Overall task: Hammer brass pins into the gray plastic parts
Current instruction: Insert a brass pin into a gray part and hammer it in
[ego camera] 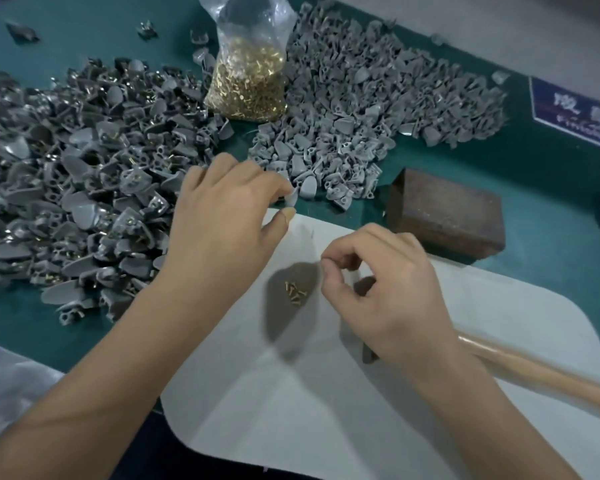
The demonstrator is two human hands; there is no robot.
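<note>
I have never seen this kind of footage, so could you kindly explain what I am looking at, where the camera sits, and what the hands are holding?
There is no machine here: a person works with two bare hands, filmed by one wide-angle camera worn on the head, looking forward and down. The left hand pinches a gray plastic part at the edge of the right-hand pile of gray parts. The right hand has thumb and forefinger pinched together, perhaps on a pin, but that is too small to tell.

On the green table lie another pile of gray parts, a clear bag of brass pins, a rusty brown block and a white mat. A few loose brass pins lie on the mat, and a wooden handle crosses it.
</note>
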